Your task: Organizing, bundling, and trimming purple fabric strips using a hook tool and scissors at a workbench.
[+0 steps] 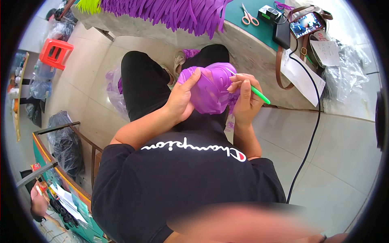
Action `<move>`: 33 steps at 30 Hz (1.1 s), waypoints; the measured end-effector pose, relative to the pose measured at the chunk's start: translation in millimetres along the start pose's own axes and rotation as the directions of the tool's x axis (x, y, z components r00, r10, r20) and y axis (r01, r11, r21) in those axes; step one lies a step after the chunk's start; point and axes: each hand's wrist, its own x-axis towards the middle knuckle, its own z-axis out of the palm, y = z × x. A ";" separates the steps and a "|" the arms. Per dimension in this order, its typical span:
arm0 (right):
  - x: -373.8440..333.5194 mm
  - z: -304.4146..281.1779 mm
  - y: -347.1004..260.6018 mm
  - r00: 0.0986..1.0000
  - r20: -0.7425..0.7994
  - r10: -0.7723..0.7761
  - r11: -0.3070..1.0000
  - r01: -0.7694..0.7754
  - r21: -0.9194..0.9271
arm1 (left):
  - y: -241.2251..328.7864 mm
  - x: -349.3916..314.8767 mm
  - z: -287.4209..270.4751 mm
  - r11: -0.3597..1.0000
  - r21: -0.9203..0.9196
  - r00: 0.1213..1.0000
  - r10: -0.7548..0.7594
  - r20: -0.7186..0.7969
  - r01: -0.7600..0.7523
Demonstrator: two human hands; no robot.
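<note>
Over my lap, my left hand (181,98) is closed on the left side of a soft, glossy purple rubbery piece (211,91), its thumb on top. Curved folds or outlines show on the piece, but its exact kind is unclear. My right hand (247,101) pinches a slim pointed tool with a green handle (260,95). Its thin pale tip lies at the upper right edge of the purple piece. The handle sticks out to the right, past my fingers.
Many purple strips (174,14) hang over the table's near edge, with yellow-green ones at their left. Scissors (249,17), a black power bank (281,35) and a lit phone (306,25) lie to the right. A black cable (315,121) runs down the right. A red stool (56,53) stands left.
</note>
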 end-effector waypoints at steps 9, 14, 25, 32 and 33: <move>-7.6 1.0 5.2 0.997 0.045 0.057 0.998 -0.057 0.011 | 5.7 0.1 5.2 0.987 -0.075 0.986 -0.133 0.100 0.141; -8.4 -2.2 11.1 0.996 -0.018 -0.087 0.988 0.088 0.125 | 1.8 6.9 0.9 0.945 -0.193 0.959 -0.238 0.154 0.266; 17.3 -2.4 -5.7 0.997 -0.074 -0.019 0.975 0.002 -0.222 | -0.2 11.5 -24.3 0.984 0.076 0.819 -0.176 0.546 0.161; 23.7 2.6 -17.1 0.996 0.032 -0.082 0.993 0.085 -0.082 | -3.1 29.3 -37.6 0.193 0.698 0.690 0.466 0.554 -0.690; 24.5 3.1 -15.3 0.996 0.031 -0.083 0.993 0.085 -0.081 | -2.6 30.1 -39.4 0.192 0.698 0.690 0.465 0.554 -0.690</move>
